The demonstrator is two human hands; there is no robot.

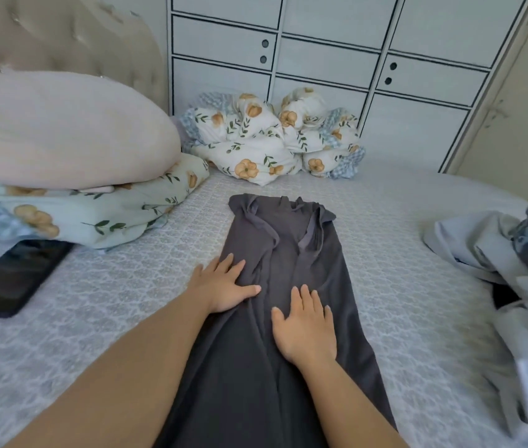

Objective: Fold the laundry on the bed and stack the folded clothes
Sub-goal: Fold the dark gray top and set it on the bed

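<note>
From the head view, you are partway through folding one piece: a dark grey garment lies stretched lengthwise on the bed, its collar end away from you and its hem end running out of view below. Both long sides look already turned in towards the middle, so the step in hand reads as smoothing the narrowed strip flat.

Your left hand rests on the garment's left edge, partly on the fabric and partly on the bedspread beside it, fingers spread wide and flat, holding nothing. Your right hand lies palm down fully on the cloth, just right of the garment's centre line, its fingers straight and spread too, gripping nothing. Creases run between the two hands up towards the collar.

The next move likely calls for taking one end of the garment and bringing it over the other to shorten the strip; press out those ridges first or they may get folded in.

Right of the garment, well apart, lies a heap of unfolded laundry. To the garment's left a black phone lies on the bed, and beyond it a floral duvet. No finished stack is visible.
</note>
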